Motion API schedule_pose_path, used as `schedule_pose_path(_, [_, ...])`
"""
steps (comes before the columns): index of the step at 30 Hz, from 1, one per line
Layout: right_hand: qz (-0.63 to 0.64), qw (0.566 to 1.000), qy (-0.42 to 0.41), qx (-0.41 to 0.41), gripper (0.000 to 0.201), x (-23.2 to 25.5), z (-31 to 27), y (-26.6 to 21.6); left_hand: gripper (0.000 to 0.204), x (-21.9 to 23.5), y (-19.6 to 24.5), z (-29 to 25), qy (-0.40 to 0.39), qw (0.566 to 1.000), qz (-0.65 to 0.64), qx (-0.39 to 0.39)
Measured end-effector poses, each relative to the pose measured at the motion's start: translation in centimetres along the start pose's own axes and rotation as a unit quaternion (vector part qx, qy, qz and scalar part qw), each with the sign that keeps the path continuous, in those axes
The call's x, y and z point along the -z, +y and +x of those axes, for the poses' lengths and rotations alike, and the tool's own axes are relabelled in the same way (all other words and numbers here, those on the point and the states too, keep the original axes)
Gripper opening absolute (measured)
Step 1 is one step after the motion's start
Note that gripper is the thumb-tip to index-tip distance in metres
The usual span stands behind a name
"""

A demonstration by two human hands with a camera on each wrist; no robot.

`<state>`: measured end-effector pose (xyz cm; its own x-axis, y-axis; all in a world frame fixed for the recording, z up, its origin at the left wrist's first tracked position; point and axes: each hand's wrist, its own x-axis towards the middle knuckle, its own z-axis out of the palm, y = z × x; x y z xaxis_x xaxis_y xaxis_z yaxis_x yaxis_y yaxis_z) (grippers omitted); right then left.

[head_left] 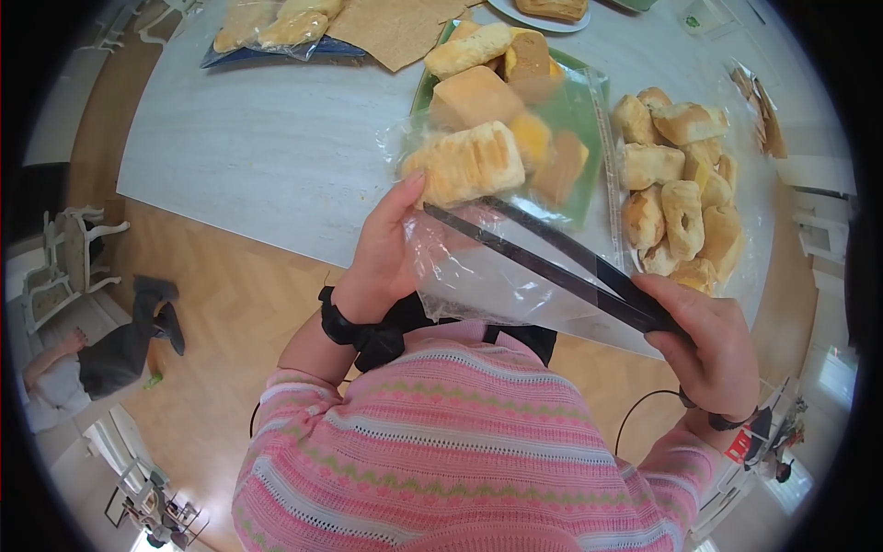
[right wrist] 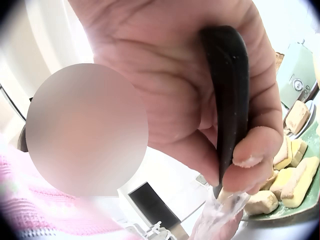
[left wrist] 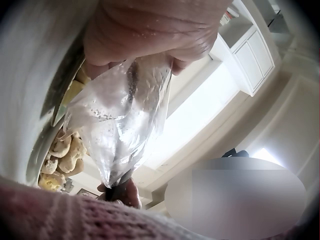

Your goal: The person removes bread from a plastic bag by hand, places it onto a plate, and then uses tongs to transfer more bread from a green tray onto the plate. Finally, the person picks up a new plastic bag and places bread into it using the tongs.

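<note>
My left hand (head_left: 382, 248) holds a clear plastic bag (head_left: 474, 290), its thumb up against a golden, ridged bread piece (head_left: 469, 166) that shows through the film. Black tongs (head_left: 552, 265) reach in from the right, their tips at the near edge of that bread. The handle end of the tongs is gripped by my right hand (head_left: 708, 340). In the left wrist view the crinkled bag (left wrist: 115, 120) hangs below the left hand (left wrist: 155, 30). The right wrist view has the fingers curled around the black tongs handle (right wrist: 230, 85). The bag hides part of the left fingers.
Beyond the bag lies a green tray (head_left: 579, 204) with several bread and cake pieces. A clear bag of rolls (head_left: 681, 207) sits to the right. Brown paper (head_left: 391, 32), bagged bread (head_left: 276, 28) and a white plate (head_left: 515, 14) are at the back. A person (head_left: 101, 354) sits at left.
</note>
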<state>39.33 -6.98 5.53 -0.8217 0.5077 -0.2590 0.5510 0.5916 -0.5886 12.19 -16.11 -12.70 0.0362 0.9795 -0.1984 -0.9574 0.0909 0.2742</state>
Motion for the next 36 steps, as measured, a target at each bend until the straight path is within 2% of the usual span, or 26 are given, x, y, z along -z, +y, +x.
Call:
schedule_pose_path(6, [0.005,1.0,-0.006,-0.005,0.052,0.0,0.3,-0.3,0.053,0.4,0.1,-0.5,0.005,0.999,0.039,-0.017])
schedule_pose_path(8, [0.0,1.0,-0.011,-0.003,0.052,-0.2,0.7,-0.5,0.052,-0.2,-0.1,-0.7,0.005,0.986,0.16,-0.038])
schedule_pose_path(9, [-0.005,1.0,-0.016,-0.001,0.053,-0.2,0.8,-0.6,0.052,-0.3,-0.2,-0.7,0.005,0.986,0.161,-0.038])
schedule_pose_path(14, [-0.005,0.999,-0.04,-0.006,0.054,0.6,0.4,-0.8,0.054,-0.4,0.3,-0.5,0.005,0.995,0.093,-0.047])
schedule_pose_path(16, [-0.014,0.999,-0.041,-0.001,0.054,1.0,0.1,-0.7,0.056,0.3,0.5,-0.5,0.006,0.993,0.109,-0.054])
schedule_pose_path(21, [-0.024,1.0,0.016,0.003,0.055,0.9,0.1,-0.9,0.054,0.5,0.9,-0.4,0.002,0.995,0.085,-0.06])
schedule_pose_path(23, [-0.02,1.0,0.021,-0.004,0.055,0.4,0.3,-1.1,0.057,0.6,1.2,-0.1,-0.052,0.997,0.001,-0.055])
schedule_pose_path(24, [-0.015,1.0,0.026,-0.009,0.055,0.1,0.4,-1.1,0.057,0.5,1.2,-0.2,-0.051,0.997,0.002,-0.054])
schedule_pose_path(26, [-0.01,0.999,0.029,-0.012,0.054,-0.3,0.6,-1.1,0.061,0.3,1.1,-0.3,0.047,0.997,0.024,-0.049])
schedule_pose_path(30, [0.004,0.999,0.03,-0.01,0.053,-0.8,0.8,-0.9,0.057,1.5,1.3,-0.7,0.016,0.999,0.025,-0.019])
schedule_pose_path(32, [0.008,1.0,0.03,0.004,0.053,-0.7,0.6,-0.2,0.057,1.8,1.4,-0.8,0.058,0.997,0.002,-0.052])
schedule_pose_path(34, [0.012,0.999,0.03,0.018,0.052,-0.2,-0.1,0.4,0.058,3.3,2.2,-1.0,0.036,0.998,-0.012,-0.056])
schedule_pose_path(36, [0.141,0.987,0.007,-0.073,0.053,0.8,-1.3,0.9,0.059,4.2,3.4,-1.4,0.013,0.998,-0.028,-0.058])
